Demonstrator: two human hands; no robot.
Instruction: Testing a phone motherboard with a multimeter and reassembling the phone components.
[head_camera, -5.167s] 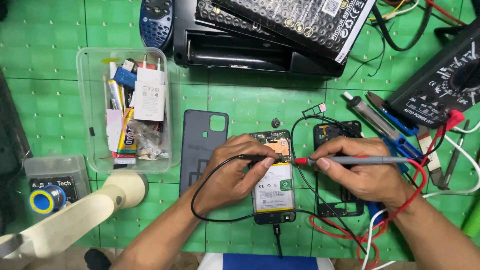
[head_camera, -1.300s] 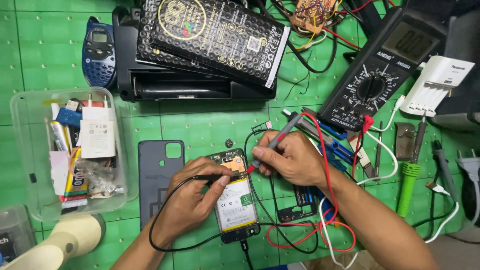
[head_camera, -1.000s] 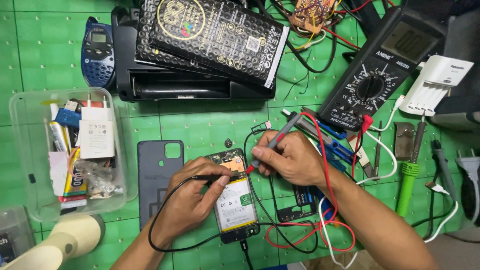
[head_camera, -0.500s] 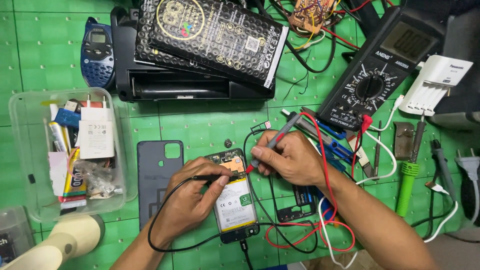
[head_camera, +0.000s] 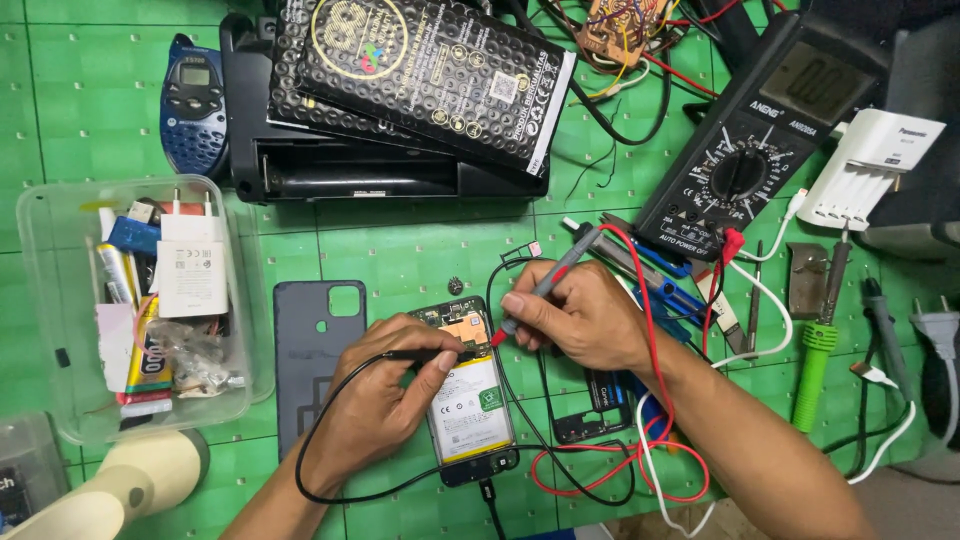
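Now probing step: your left hand pinches black probe, your right hand grips red probe, tips on opened phone board between hands. Next: hold tips steady, glance up-right to multimeter.

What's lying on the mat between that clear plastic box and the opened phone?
In the head view, a dark grey back cover lies flat on the green mat between the plastic box and the phone.

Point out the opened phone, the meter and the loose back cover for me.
opened phone (head_camera: 467, 400), head view, on its battery.
meter (head_camera: 745, 170), head view, on its dial.
back cover (head_camera: 315, 350), head view, on its flat middle.
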